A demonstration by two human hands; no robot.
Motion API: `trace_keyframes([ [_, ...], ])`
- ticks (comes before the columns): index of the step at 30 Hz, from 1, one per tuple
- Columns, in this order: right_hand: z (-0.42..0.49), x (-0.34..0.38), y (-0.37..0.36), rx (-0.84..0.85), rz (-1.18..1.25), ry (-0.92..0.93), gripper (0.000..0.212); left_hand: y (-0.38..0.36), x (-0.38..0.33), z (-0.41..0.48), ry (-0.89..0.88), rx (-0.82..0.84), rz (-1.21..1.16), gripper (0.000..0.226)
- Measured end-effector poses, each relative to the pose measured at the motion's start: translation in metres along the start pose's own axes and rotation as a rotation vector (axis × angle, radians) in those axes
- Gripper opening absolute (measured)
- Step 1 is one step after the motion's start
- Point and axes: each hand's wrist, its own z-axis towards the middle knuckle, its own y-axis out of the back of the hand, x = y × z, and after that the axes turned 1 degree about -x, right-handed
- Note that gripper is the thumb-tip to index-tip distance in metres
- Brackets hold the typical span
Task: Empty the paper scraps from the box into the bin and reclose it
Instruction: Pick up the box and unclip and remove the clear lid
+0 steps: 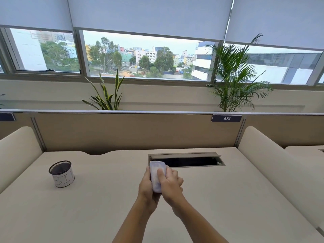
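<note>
A small white plastic box (155, 172) with rounded corners is held above the middle of the desk, its lid on and facing me. My left hand (146, 187) wraps around its left side and underside. My right hand (171, 183) grips its right side, with the thumb pressed on the lid. The bin (61, 173), a black mesh cup with a white paper band marked "BIN", stands upright on the desk to the left, well apart from both hands. No paper scraps are visible; the box's contents are hidden.
The beige desk (105, 207) has an open cable slot (189, 161) just behind the hands. A partition panel (136, 130) with a "474" tag closes off the back. Curved dividers (273, 160) flank both sides. Plants and windows lie beyond.
</note>
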Motion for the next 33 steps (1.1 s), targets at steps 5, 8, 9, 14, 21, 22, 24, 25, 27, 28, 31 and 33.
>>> trace_keyframes([
  [5, 0.009, 0.011, 0.024, 0.052, -0.021, 0.004, 0.035, 0.002, -0.004, -0.004, 0.019, 0.076, -0.200, 0.038],
  [8, 0.017, 0.020, 0.041, 0.102, 0.135, 0.113, 0.042, 0.004, -0.007, -0.006, 0.050, 0.132, -0.341, 0.038],
  [9, 0.018, 0.022, 0.045, 0.132, 0.167, 0.148, 0.038, 0.004, -0.007, -0.007, 0.058, 0.140, -0.364, 0.038],
  [14, 0.020, 0.018, 0.052, 0.121, 0.129, 0.379, 0.016, 0.006, -0.010, -0.008, 0.037, 0.120, -0.354, 0.035],
  [21, 0.012, 0.001, 0.051, 0.117, -0.105, 0.833, 0.011, 0.013, -0.012, -0.006, 0.033, 0.039, -0.306, 0.032],
  [22, 0.012, 0.000, 0.052, 0.139, -0.146, 0.878, 0.014, 0.013, -0.012, -0.005, 0.035, 0.030, -0.300, 0.033],
  [24, 0.011, 0.000, 0.054, 0.166, -0.227, 0.972, 0.023, 0.015, -0.012, -0.003, 0.048, 0.024, -0.288, 0.037],
  [25, 0.010, 0.000, 0.055, 0.174, -0.261, 1.014, 0.027, 0.015, -0.013, -0.003, 0.057, 0.031, -0.285, 0.039],
  [27, 0.009, 0.002, 0.056, 0.165, -0.320, 1.088, 0.029, 0.015, -0.014, -0.003, 0.063, 0.056, -0.285, 0.042],
  [28, 0.008, 0.002, 0.056, 0.146, -0.352, 1.124, 0.027, 0.015, -0.015, -0.004, 0.060, 0.061, -0.288, 0.043],
  [31, 0.007, -0.001, 0.052, 0.081, -0.477, 1.228, 0.020, 0.015, -0.015, -0.005, 0.050, 0.052, -0.305, 0.040],
  [33, 0.006, -0.003, 0.051, 0.063, -0.529, 1.261, 0.021, 0.015, -0.015, -0.007, 0.047, 0.044, -0.312, 0.039],
])
